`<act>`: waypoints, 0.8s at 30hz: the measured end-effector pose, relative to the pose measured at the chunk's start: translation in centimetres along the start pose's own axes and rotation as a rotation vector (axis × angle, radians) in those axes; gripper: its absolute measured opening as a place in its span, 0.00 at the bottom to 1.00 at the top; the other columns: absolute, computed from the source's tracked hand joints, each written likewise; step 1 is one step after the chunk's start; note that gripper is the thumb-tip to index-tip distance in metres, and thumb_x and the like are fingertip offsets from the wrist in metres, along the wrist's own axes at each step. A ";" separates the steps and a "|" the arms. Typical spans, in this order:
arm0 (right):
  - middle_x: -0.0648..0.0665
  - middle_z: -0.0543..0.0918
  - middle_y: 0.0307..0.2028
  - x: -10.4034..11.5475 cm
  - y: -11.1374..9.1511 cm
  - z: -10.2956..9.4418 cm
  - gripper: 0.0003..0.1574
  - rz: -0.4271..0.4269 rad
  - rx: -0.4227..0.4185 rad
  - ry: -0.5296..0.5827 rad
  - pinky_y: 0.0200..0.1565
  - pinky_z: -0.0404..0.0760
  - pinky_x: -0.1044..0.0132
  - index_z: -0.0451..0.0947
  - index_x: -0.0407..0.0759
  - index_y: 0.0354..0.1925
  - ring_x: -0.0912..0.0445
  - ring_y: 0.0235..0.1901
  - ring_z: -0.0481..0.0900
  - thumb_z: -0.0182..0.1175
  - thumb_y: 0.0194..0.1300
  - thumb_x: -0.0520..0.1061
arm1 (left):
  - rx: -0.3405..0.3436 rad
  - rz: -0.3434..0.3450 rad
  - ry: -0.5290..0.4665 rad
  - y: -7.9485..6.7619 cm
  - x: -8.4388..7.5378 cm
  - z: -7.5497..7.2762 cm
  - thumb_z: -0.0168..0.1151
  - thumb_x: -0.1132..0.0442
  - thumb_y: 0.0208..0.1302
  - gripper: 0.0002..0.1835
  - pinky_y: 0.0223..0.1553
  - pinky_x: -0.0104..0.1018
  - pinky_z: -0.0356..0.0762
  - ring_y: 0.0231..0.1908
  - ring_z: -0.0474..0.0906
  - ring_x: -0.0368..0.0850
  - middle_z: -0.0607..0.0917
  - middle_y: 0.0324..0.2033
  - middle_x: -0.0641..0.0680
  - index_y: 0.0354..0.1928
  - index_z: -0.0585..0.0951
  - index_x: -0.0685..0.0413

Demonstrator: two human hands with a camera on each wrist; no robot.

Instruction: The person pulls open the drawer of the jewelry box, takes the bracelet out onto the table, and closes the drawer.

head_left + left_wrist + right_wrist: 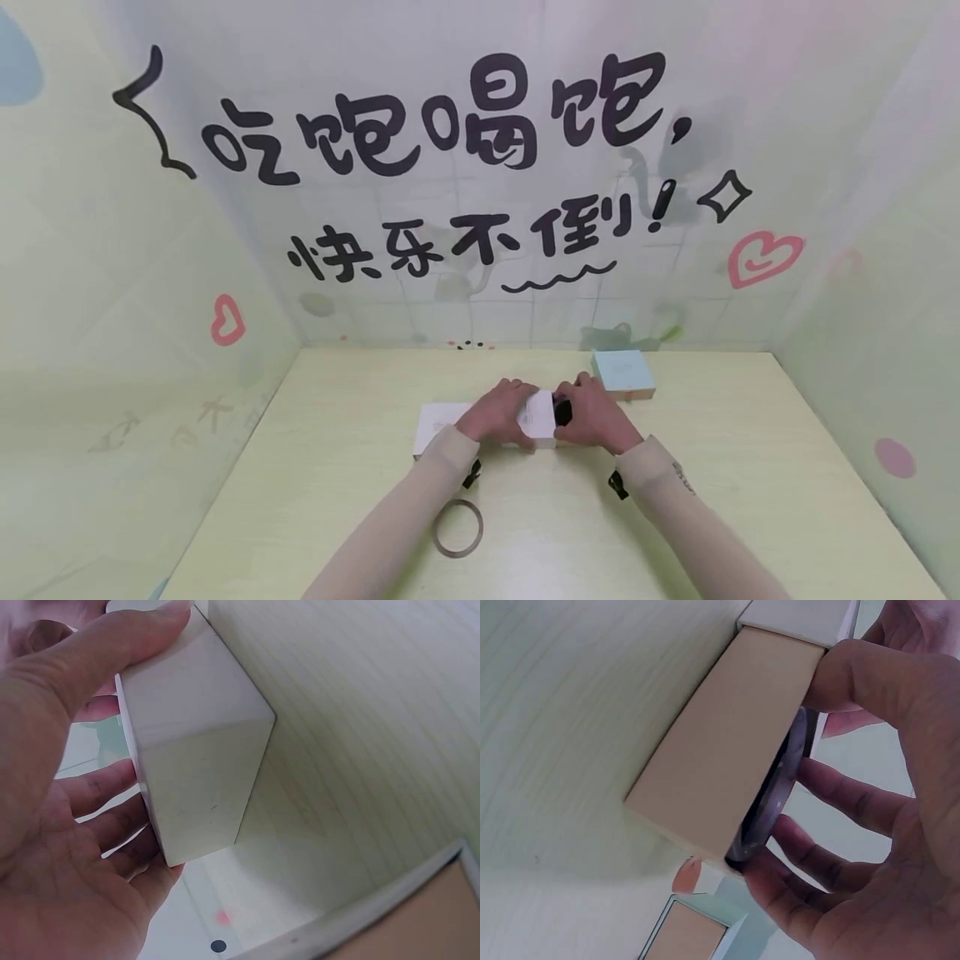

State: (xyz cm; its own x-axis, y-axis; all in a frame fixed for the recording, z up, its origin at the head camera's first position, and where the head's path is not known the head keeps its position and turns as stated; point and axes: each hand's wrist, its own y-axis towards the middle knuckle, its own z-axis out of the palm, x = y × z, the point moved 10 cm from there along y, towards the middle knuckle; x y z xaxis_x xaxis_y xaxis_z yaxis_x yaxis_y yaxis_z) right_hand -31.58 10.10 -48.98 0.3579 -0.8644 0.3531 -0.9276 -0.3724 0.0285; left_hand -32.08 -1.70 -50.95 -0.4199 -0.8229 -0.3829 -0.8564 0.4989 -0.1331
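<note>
My left hand [497, 414] grips a white box sleeve [542, 417] on the table, thumb on the near side and fingers along the far side. From the sleeve's right end sticks a tan inner tray [727, 735], part of it still inside the white sleeve [799, 616]. My right hand [592, 414] holds this tray by its sides, thumb near the sleeve and fingers curled at the far edge. A dark, rounded, glossy item [776, 791] lies in the tray; its kind cannot be made out.
Another white box [437, 423] lies to the left, partly behind my left forearm. A pale blue box [622, 369] with a tan end stands at the back right. A thin brownish ring, like a tape roll [436, 537], lies near my left forearm. Printed curtains enclose the table.
</note>
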 end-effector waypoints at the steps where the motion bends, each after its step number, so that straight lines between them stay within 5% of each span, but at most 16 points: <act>1: 0.39 0.76 0.45 0.1 0.0 0.1 0.31 -0.012 -0.010 0.006 0.45 0.79 0.53 0.82 0.41 0.51 0.47 0.43 0.70 0.74 0.48 0.49 | 0.004 -0.009 0.001 -0.1 0.1 0.1 0.84 0.50 0.46 0.51 0.63 0.40 0.75 0.61 0.71 0.45 0.78 0.64 0.51 0.73 0.70 0.49; 14: 0.40 0.77 0.46 -0.6 -1.5 -1.4 0.28 -0.015 -0.143 0.123 0.41 0.79 0.55 0.82 0.43 0.48 0.46 0.47 0.70 0.76 0.48 0.50 | -0.008 0.016 -0.020 -0.1 -0.3 0.2 0.85 0.52 0.44 0.51 0.57 0.38 0.76 0.56 0.71 0.45 0.79 0.61 0.52 0.72 0.71 0.51; 24: 0.42 0.80 0.46 0.5 -2.9 -1.8 0.26 -0.096 -0.191 0.220 0.46 0.79 0.56 0.84 0.45 0.50 0.49 0.45 0.76 0.72 0.51 0.47 | -0.011 0.024 0.005 0.4 -0.1 0.2 0.85 0.51 0.43 0.51 0.59 0.38 0.76 0.57 0.71 0.45 0.79 0.60 0.51 0.72 0.71 0.51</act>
State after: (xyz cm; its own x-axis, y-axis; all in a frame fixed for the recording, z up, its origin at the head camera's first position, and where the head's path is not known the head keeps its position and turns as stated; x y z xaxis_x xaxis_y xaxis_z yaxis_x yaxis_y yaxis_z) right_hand -28.92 11.36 -47.20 0.4326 -0.7265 0.5339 -0.9014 -0.3605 0.2399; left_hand -32.31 -1.38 -51.11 -0.4421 -0.8117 -0.3816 -0.8489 0.5160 -0.1141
